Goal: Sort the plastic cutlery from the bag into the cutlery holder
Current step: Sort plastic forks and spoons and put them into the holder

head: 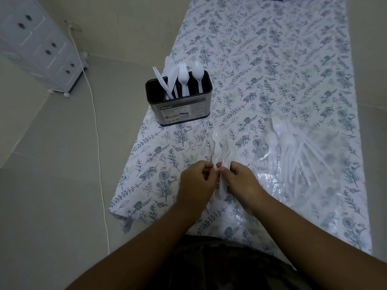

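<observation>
My right hand (240, 185) grips a bundle of white plastic cutlery (223, 151), forks and at least one spoon, heads pointing away from me. My left hand (195, 183) pinches one piece at the bundle's left side. A steel cutlery holder (180, 110) with a black inside stands further off on the left, near the table's left edge. It holds knives on the left, forks in the middle and a spoon on the right. A clear plastic bag (299, 164) with several more white pieces lies flat to the right of my hands.
A floral tablecloth (272, 65) covers the long table. The table's left edge runs close beside the holder. On the floor to the left stand a white drawer unit (39, 45) on wheels and a white cable (98, 143).
</observation>
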`<state>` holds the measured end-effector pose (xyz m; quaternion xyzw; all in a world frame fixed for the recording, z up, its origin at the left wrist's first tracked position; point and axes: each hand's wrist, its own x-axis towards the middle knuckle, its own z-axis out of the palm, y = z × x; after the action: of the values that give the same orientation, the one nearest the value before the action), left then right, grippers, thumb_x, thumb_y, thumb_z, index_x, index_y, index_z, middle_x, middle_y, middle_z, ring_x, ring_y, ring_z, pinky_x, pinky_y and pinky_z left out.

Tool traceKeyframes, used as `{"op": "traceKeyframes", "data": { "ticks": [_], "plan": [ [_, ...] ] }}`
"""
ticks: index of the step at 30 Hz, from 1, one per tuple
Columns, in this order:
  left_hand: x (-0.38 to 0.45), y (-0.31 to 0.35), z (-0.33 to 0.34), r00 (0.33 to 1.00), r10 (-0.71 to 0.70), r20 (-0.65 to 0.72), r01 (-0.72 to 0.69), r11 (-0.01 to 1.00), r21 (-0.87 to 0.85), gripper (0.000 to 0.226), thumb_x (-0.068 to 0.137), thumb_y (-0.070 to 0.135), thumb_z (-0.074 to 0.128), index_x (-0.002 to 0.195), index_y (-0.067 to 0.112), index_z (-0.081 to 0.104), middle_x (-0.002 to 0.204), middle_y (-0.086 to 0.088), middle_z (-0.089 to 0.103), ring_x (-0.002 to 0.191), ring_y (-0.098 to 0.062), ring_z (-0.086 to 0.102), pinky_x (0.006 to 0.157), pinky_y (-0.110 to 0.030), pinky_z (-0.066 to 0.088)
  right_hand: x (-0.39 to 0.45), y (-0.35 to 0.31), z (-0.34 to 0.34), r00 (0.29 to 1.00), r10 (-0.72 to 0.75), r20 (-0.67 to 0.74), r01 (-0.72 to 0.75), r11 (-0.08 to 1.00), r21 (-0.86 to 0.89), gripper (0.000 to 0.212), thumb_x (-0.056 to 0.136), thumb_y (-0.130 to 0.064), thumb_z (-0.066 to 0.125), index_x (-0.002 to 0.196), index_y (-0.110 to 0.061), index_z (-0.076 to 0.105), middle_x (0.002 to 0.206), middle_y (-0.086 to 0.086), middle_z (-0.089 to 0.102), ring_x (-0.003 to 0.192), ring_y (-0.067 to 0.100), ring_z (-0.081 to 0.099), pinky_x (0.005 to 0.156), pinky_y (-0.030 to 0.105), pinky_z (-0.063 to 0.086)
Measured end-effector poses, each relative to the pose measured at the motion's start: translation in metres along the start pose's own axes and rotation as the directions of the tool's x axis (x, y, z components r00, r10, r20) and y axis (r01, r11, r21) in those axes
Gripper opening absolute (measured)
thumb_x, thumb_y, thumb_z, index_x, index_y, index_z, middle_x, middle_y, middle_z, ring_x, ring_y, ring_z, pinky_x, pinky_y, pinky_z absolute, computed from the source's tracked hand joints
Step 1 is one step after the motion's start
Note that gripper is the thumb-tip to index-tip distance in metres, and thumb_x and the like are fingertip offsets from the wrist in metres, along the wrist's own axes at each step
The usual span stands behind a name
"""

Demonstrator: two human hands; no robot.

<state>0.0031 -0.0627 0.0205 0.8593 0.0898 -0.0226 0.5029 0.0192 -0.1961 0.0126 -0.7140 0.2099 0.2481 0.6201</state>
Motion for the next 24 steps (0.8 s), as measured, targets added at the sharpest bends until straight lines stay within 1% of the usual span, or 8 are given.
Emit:
{"op": "traceKeyframes", "data": {
  "ticks": [2,4,5,7,10,14,19,24],
  "plan": [
    [0.003,-0.001,-0.001,1.000,-0.023,-0.007,0.023,1.000,0.000,0.012,0.093,0.015,0.067,0.102,0.011,0.072,0.074,0.019,0.062,0.070,0.013,0.064,0.060,-0.004,0.049,0.003,0.002,-0.001,1.000,-0.019,-0.013,0.019,1.000,-0.022,0.052,0.086,-0.041,0.065,0.102,0.008,0.059,0.095,0.025,0.072,0.085,0.033,0.075,0.083,0.061,0.060],
    [0.004,-0.003,0.000,0.999,-0.029,0.035,0.028,0.999,0.022,0.014,0.093,0.019,0.067,0.105,0.014,0.072,0.076,0.017,0.064,0.070,0.008,0.065,0.063,-0.010,0.054,0.002,0.002,-0.001,0.998,-0.066,-0.001,0.066,0.994,-0.092,0.048,0.086,-0.046,0.065,0.087,0.002,0.058,0.077,0.025,0.061,0.067,0.032,0.062,0.067,0.048,0.053],
    [0.005,-0.004,0.001,0.998,-0.037,0.059,0.035,0.999,0.025,0.017,0.093,0.020,0.066,0.108,0.015,0.071,0.077,0.016,0.065,0.070,0.005,0.066,0.066,-0.015,0.057,0.002,0.002,0.000,0.997,-0.078,0.008,0.078,0.991,-0.108,0.052,0.084,-0.051,0.064,0.087,0.001,0.059,0.077,0.026,0.059,0.065,0.032,0.057,0.066,0.046,0.051],
    [0.004,-0.007,0.002,0.995,-0.050,0.089,0.050,0.999,0.000,0.022,0.094,0.019,0.064,0.114,0.018,0.070,0.082,0.011,0.070,0.073,0.000,0.069,0.069,-0.027,0.061,0.001,0.001,0.001,0.996,-0.082,0.034,0.085,0.992,-0.093,0.059,0.079,-0.059,0.062,0.094,-0.002,0.066,0.091,0.031,0.067,0.077,0.045,0.067,0.077,0.054,0.061],
    [0.003,-0.010,0.002,0.993,-0.069,0.092,0.073,0.996,-0.044,0.024,0.095,0.023,0.064,0.117,0.018,0.070,0.091,0.005,0.073,0.079,-0.002,0.071,0.072,-0.030,0.063,-0.001,0.001,0.001,0.994,-0.075,0.075,0.082,0.993,-0.088,0.052,0.084,-0.060,0.057,0.094,-0.011,0.072,0.096,0.025,0.073,0.094,0.048,0.069,0.085,0.066,0.056],
    [0.005,-0.010,0.001,0.987,-0.122,0.108,0.134,0.985,-0.113,0.026,0.093,0.031,0.069,0.116,0.018,0.070,0.094,0.006,0.073,0.081,-0.001,0.071,0.072,-0.031,0.063,0.001,-0.002,-0.005,0.991,0.016,0.131,-0.019,1.000,0.022,0.037,0.106,-0.034,0.046,0.107,-0.008,0.073,0.104,0.017,0.078,0.098,0.032,0.076,0.096,0.054,0.057],
    [0.007,-0.010,-0.003,0.983,-0.120,0.136,0.139,0.981,-0.134,0.033,0.086,0.032,0.078,0.115,0.021,0.068,0.095,0.010,0.070,0.084,-0.003,0.069,0.073,-0.027,0.062,0.004,-0.003,-0.007,0.984,0.060,0.171,-0.086,0.984,0.155,0.030,0.099,-0.017,0.049,0.104,0.009,0.063,0.115,0.030,0.070,0.110,0.041,0.069,0.101,0.061,0.052],
    [0.008,-0.013,-0.005,0.982,-0.118,0.147,0.140,0.979,-0.149,0.039,0.082,0.025,0.082,0.117,0.015,0.068,0.099,0.008,0.071,0.085,-0.003,0.070,0.073,-0.024,0.061,0.004,-0.001,-0.006,0.979,0.055,0.196,-0.100,0.969,0.227,0.026,0.104,-0.013,0.052,0.108,0.008,0.068,0.114,0.032,0.070,0.111,0.044,0.069,0.102,0.058,0.052]
  ]
}}
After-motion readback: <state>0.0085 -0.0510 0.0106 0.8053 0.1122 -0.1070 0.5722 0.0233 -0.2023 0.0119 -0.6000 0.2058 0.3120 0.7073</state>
